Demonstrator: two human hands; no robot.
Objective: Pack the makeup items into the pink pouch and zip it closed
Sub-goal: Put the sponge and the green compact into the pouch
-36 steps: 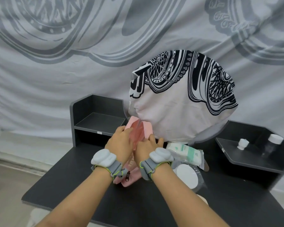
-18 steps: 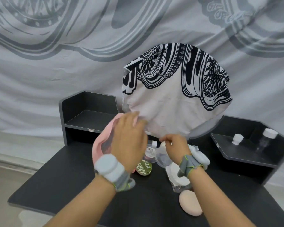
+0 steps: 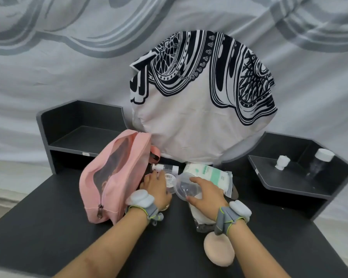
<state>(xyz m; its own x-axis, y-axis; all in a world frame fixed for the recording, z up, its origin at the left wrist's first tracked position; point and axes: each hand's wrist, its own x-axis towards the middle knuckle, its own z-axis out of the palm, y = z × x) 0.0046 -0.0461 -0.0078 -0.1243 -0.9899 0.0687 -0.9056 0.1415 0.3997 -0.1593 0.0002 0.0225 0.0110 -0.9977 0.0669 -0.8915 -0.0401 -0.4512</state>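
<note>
The pink pouch [image 3: 113,177] stands on the black table [image 3: 48,227] at the left, its zip open and the pull [image 3: 99,212] hanging at the near end. My left hand [image 3: 156,187] lies palm down right of the pouch, fingertips on a small labelled round jar [image 3: 170,178]; its grip is hidden. My right hand [image 3: 206,192] holds a clear round container [image 3: 184,186]. A small bottle [image 3: 165,167] lies behind the jar. A pack of cotton pads [image 3: 207,175] lies further right. A clear bag of white pads [image 3: 199,215] sits under my right wrist. A beige powder puff [image 3: 219,250] lies near it.
A round board draped in black-and-white patterned cloth [image 3: 201,109] stands behind the items. A dark shelf unit [image 3: 78,137] is at the back left. Another shelf [image 3: 289,177] at the right bears a small white bottle [image 3: 282,162] and a clear jar with a white cap [image 3: 319,161].
The pouch went from being held up in both hands to standing on the table at the left. My left hand dropped to the small jar. My right hand took the clear container.
</note>
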